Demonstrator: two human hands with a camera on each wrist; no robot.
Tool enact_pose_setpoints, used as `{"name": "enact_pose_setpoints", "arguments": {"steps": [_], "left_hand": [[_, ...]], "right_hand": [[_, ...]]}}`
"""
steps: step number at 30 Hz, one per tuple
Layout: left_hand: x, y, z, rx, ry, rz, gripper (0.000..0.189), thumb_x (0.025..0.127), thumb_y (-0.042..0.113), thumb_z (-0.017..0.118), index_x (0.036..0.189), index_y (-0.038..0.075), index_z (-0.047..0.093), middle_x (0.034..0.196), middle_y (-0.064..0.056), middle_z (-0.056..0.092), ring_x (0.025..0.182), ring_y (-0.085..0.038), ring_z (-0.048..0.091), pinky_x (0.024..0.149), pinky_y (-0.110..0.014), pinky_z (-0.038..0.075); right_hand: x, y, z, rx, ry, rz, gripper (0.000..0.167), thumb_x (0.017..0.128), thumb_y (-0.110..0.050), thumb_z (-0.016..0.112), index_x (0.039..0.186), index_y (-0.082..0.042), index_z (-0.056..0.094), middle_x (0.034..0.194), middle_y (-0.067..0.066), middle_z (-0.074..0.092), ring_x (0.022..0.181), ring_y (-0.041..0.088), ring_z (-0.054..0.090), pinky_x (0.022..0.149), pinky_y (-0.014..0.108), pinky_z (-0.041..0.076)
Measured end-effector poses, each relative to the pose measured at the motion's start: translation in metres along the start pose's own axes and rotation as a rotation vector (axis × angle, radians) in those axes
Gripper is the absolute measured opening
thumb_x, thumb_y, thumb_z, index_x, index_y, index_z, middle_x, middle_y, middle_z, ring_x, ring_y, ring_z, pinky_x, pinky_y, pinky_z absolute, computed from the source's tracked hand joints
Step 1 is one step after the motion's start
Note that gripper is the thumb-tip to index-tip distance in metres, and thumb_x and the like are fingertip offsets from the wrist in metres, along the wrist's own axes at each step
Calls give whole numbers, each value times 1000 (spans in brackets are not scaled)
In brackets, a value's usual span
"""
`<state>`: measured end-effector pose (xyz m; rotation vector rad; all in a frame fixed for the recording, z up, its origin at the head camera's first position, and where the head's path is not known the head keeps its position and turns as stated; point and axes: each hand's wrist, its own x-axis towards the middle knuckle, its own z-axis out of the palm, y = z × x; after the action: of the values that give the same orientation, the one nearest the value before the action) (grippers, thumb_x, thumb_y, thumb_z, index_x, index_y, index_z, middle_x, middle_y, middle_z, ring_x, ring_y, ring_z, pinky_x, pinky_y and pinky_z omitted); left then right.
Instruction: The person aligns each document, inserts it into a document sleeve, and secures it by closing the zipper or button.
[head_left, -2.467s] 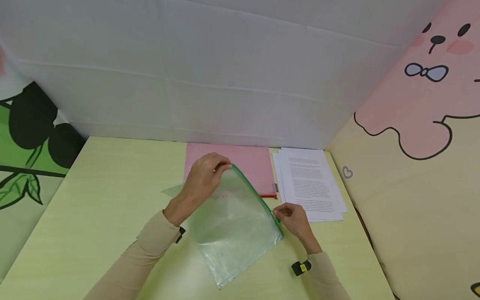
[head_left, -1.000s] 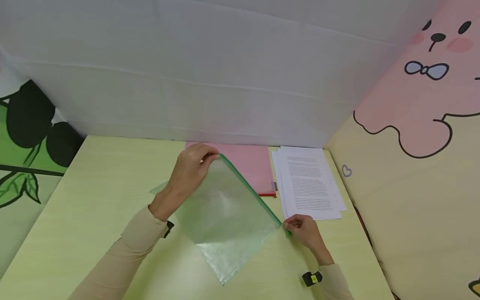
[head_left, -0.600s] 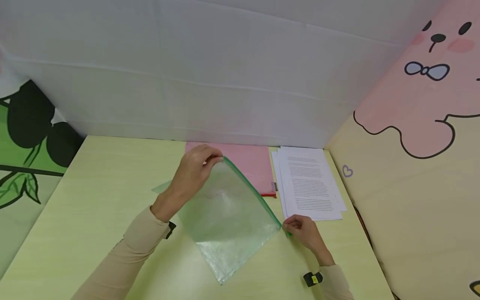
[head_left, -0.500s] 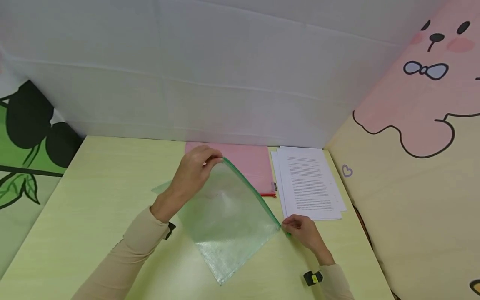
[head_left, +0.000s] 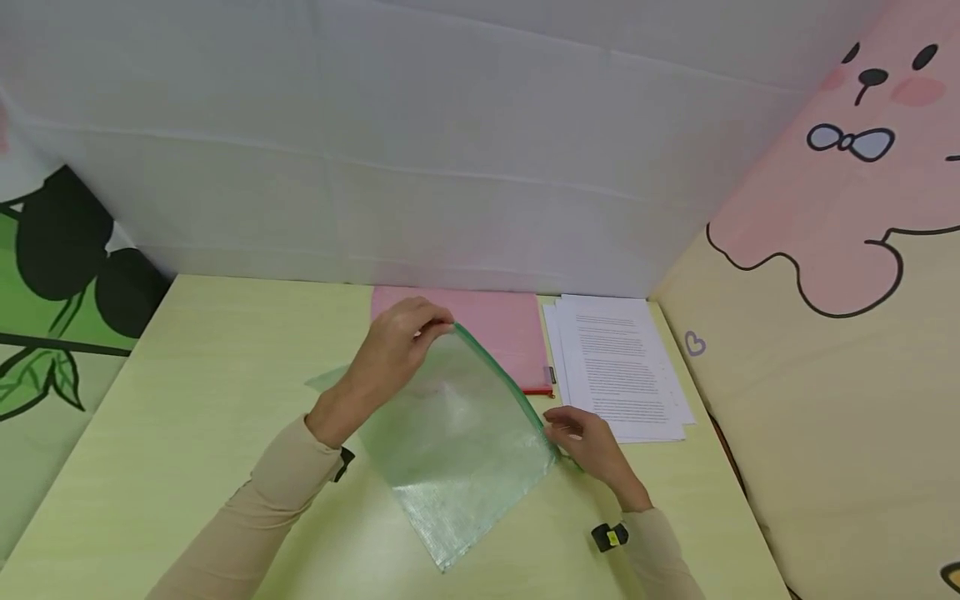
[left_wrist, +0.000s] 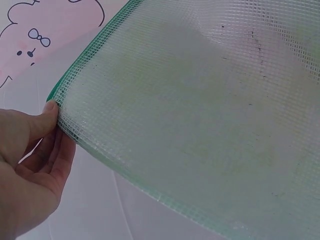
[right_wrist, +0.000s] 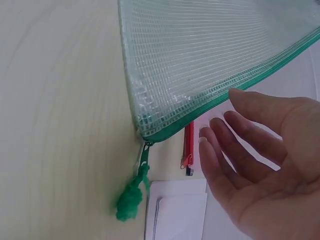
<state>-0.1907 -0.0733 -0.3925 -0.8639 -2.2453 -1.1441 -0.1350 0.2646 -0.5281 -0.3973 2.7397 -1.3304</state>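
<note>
- The left hand (head_left: 393,346) pinches the far corner of a pale green mesh bag (head_left: 457,433) between thumb and fingers, at one end of its darker green zip edge (head_left: 495,367).
- The bag slants across the middle of the surface (head_left: 225,358), one corner pointing toward the near side; whether that corner touches the surface cannot be told.
- From the left hand, the zip edge runs down to the right, bowing slightly, as far as the right hand (head_left: 588,442).
- The right hand grasps nothing: its fingers curve loosely apart from the bag, and the thumb tip lies at the zip edge, though contact is unclear.
- A zip pull (right_wrist: 145,154) with a fluffy green tassel (right_wrist: 129,200) hangs from the bag's right corner, apart from the fingers.
- Beyond the bag, at the far side, lies a pink pouch (head_left: 498,325) with a red zip (head_left: 538,391) along its near edge; in the head view the bag and left hand partly cover it.
- Just right of the pouch is an uneven stack of printed sheets (head_left: 622,367).
</note>
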Motion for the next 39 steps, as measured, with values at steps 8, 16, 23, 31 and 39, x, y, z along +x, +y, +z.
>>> {"name": "enact_pose_setpoints", "arguments": {"steps": [8, 16, 23, 31, 39], "left_hand": [[-13, 22, 11, 9, 24, 9, 8, 88, -2, 77, 95, -2, 74, 90, -11, 71, 83, -25, 66, 73, -36, 58], [-14, 25, 19, -11, 34, 42, 6, 88, -3, 76, 94, -2, 74, 88, -9, 71, 83, -23, 66, 73, -34, 57], [-16, 23, 22, -5, 39, -1, 7, 88, -2, 77, 95, -2, 75, 90, -9, 71, 83, -23, 67, 73, -34, 58], [-22, 20, 23, 29, 68, -134, 24, 84, 11, 84, 102, -1, 74, 91, -12, 68, 82, -25, 62, 71, -38, 55], [-35, 11, 25, 25, 101, -243, 42, 80, 16, 88, 111, -4, 68, 94, -15, 65, 83, -30, 61, 75, -40, 56]], "right_hand": [[7, -12, -6, 68, -3, -107, 28, 96, -8, 72, 122, 0, 70, 116, 13, 73, 104, 29, 71, 90, 34, 59], [22, -25, -1, 118, 22, -183, 25, 93, -4, 73, 118, -2, 72, 114, 11, 73, 103, 29, 71, 93, 37, 58], [26, -29, 5, 96, 83, -209, 20, 91, 0, 74, 112, 1, 74, 105, 15, 75, 95, 33, 73, 83, 38, 61], [25, -23, 0, 101, 115, -143, 16, 92, -6, 76, 107, -5, 79, 99, 9, 77, 91, 25, 74, 78, 26, 61], [22, -20, -6, 184, 95, -112, 16, 94, -7, 75, 108, -1, 78, 99, 13, 77, 92, 26, 74, 77, 23, 60]]}}
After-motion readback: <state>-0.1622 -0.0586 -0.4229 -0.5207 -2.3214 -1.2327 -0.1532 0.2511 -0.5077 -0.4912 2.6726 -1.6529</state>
